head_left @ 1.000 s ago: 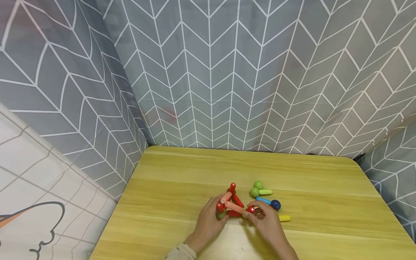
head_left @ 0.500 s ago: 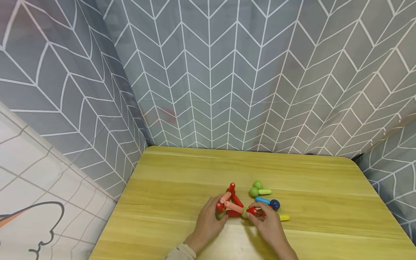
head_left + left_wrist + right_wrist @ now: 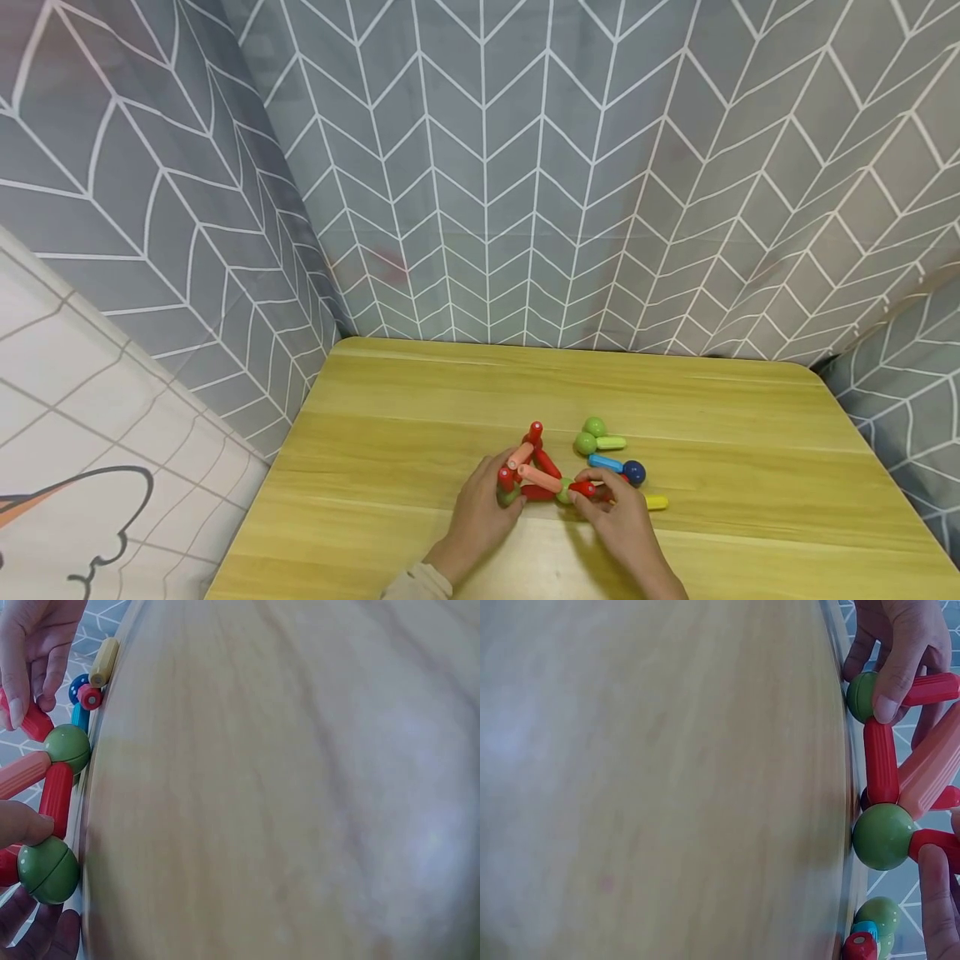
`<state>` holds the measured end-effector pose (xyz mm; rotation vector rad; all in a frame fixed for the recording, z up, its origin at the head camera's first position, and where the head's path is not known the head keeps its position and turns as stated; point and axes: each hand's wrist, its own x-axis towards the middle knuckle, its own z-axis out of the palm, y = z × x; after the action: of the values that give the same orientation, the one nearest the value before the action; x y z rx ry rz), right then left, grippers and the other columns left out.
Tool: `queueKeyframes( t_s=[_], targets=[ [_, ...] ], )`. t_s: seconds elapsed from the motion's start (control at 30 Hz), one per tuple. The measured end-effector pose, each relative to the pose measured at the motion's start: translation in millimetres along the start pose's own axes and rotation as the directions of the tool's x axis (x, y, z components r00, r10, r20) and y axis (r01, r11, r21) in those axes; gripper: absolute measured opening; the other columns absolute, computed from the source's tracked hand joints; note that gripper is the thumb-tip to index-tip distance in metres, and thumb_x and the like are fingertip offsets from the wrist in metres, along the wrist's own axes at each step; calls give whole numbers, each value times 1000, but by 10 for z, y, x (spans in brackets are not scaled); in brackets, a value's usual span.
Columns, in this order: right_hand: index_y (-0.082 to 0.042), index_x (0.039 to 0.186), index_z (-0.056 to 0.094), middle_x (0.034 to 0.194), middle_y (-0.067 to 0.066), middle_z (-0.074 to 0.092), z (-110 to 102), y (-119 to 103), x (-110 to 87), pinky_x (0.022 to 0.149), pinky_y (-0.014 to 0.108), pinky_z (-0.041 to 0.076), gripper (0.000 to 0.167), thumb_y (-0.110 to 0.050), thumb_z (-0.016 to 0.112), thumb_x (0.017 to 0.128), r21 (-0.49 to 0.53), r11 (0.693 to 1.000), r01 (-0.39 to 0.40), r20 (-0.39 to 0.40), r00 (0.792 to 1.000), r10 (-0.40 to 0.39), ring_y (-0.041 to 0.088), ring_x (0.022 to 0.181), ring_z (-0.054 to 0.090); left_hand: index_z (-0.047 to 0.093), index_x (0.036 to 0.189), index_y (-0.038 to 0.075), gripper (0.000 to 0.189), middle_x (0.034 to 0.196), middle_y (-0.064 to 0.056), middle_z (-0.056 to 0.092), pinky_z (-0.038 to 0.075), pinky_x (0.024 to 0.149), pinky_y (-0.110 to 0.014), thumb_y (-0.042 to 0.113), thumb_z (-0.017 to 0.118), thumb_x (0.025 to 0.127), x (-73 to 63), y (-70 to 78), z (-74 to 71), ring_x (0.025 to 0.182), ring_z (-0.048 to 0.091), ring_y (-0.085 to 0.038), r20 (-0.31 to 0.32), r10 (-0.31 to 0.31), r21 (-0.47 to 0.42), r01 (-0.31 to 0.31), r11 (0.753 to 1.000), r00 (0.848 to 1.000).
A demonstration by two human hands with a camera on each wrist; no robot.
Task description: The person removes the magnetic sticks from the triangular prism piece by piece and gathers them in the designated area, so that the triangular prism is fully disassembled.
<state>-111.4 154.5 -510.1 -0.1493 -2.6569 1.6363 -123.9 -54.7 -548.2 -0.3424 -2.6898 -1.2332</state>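
Note:
On the table stands a frame of toy magnetic sticks and balls, with red sticks (image 3: 537, 493) at its base and salmon sticks (image 3: 540, 477) slanting above. My left hand (image 3: 483, 508) holds its left corner, thumb and fingers around a green ball (image 3: 49, 870); the thumb presses where a red stick joins it. My right hand (image 3: 622, 512) pinches a red magnetic stick (image 3: 935, 847) by thumb and fingertips. That stick's end touches the right corner's green ball (image 3: 883, 836). Another red stick (image 3: 536, 432) points up at the far corner. My right fingers partly hide the pinched stick.
Right of the frame lie two loose green balls (image 3: 586, 443), a light green stick (image 3: 612, 442), a blue stick (image 3: 606, 463), a dark blue ball (image 3: 634, 473) and a yellow stick (image 3: 656, 502). A patterned curtain (image 3: 517, 208) hangs behind the table (image 3: 420, 392).
The red stick in my right hand has tipped from pointing up toward the head camera to lying flatter, pointing right from the green ball. My left hand has kept its place.

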Motion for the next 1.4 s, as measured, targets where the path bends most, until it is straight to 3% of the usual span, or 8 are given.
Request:
queueKeyframes(
  t_s=[0.2,0.43,0.67,0.77,0.9,1.07,1.27,1.4],
  targets=[
    [-9,101,72,101,7,71,-11,-22,-3,68,19,57,23,-3,81,81,-41,999,11,-5,1000,-11,3,77,65,55,141,18,70,109,6,64,48,75,-22,15,84,77,6,6,-7,87,52,-4,3,3,-2,-3,1000,1000],
    [-9,105,73,102,4,69,-53,-81,-33,68,19,57,28,-10,84,79,-88,992,90,-36,995,-94,2,77,62,54,142,18,71,105,6,63,44,70,-20,16,84,77,12,0,-3,82,50,-3,7,-7,4,7,1000,1000],
    [-12,98,73,98,2,69,-21,-275,-128,63,20,57,28,1,84,76,-105,961,255,-131,955,-267,-3,74,60,53,143,18,72,109,5,65,46,72,-21,17,84,78,15,19,-10,85,52,-4,25,-13,12,13,1000,1000],
    [-12,98,73,99,3,69,74,-373,-139,61,20,57,29,3,83,75,-93,948,305,-104,944,-314,-2,72,60,52,143,17,72,111,3,66,49,75,-23,16,84,78,18,20,-20,88,57,-6,23,-7,14,7,1000,1000],
    [-13,102,72,102,3,70,240,-441,-109,61,17,54,31,-1,84,76,-128,949,289,-2,956,-292,-4,69,58,52,143,15,72,114,1,67,53,81,-28,15,84,78,14,22,-34,96,62,-11,16,6,21,-6,1000,1000],
    [-8,107,72,98,3,70,398,-433,-32,60,15,51,33,1,83,77,-192,928,319,71,948,-311,-4,69,56,54,142,14,72,110,1,67,52,79,-27,16,83,77,17,14,-26,93,61,-10,-5,27,31,-27,999,1000],
    [-6,104,73,92,0,66,469,-366,-17,62,16,51,31,5,80,77,-217,914,342,85,940,-331,-3,73,54,52,144,17,72,112,3,67,52,80,-28,18,82,78,15,9,-25,95,61,-10,5,16,17,-16,1000,1000],
    [-8,99,72,89,-4,64,457,-339,-70,62,16,51,28,5,81,76,-216,922,322,65,947,-315,-3,73,54,52,144,16,74,109,3,66,48,74,-23,19,84,77,21,0,-25,88,57,-8,7,16,14,-16,1000,1000]
  ],
)
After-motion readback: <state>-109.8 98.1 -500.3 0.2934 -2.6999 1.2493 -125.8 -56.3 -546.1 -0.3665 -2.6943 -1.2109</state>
